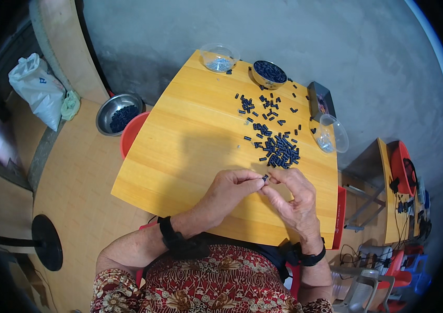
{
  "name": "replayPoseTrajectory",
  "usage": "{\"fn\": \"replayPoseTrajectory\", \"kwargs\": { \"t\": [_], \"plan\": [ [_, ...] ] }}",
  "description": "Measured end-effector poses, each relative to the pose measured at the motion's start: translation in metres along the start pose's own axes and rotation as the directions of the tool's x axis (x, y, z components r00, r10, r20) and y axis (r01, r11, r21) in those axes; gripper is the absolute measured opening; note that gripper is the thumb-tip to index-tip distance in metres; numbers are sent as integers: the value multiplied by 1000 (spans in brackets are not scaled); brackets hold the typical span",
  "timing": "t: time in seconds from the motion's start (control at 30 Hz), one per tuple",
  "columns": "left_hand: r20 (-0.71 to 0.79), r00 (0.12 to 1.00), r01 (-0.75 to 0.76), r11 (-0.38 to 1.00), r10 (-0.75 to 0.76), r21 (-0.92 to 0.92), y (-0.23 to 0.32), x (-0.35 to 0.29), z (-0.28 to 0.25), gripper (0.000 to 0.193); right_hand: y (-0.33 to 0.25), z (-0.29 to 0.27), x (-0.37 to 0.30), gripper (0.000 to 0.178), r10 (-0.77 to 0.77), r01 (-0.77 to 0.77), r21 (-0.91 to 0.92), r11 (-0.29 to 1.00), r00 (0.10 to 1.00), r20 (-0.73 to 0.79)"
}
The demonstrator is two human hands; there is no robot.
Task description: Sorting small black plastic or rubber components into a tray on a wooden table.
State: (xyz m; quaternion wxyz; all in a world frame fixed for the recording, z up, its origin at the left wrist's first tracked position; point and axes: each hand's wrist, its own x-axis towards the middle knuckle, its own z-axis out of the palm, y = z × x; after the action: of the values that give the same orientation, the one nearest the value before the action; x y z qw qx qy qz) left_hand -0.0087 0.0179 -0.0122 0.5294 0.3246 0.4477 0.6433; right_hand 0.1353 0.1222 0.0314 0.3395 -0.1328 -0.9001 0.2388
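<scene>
Over the near part of the table, my left hand (229,188) pinches a small black part (265,178) between thumb and forefinger. My right hand (295,201) meets it from the other side, its fingers bent and its thumb and forefinger closed about the same part. The part is too small for its exact kind to show. Just beyond my fingers lies a dense heap of short black cylindrical pieces (283,151). More of these pieces (268,112) are scattered farther back on the wooden table (180,125).
Along the far side stand a clear bowl of small shiny bits (219,63), a bowl full of black pieces (270,73) and a dark tray (321,99). A clear tub (331,136) tilts at the right edge. Left of the table are a steel basin (108,112) and a red basin (132,136).
</scene>
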Motion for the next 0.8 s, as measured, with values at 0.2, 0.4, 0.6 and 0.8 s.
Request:
{"fn": "replayPoseTrajectory", "kwargs": {
  "t": [0.2,0.4,0.6,0.8],
  "plan": [
    [4,999,43,996,-43,-80,-1,0,-1,22,1,1,1,33,-135,143,-179,973,989,56],
    [17,992,125,989,-124,-76,-3,1,-5,23,2,2,0,28,-193,195,-257,946,981,31],
    [60,995,80,997,-80,3,-5,1,-9,21,3,3,0,27,-212,220,-289,932,975,60],
    [57,997,52,998,-53,25,-6,1,-6,20,7,2,0,25,-222,235,-320,918,972,79]
  ]
}}
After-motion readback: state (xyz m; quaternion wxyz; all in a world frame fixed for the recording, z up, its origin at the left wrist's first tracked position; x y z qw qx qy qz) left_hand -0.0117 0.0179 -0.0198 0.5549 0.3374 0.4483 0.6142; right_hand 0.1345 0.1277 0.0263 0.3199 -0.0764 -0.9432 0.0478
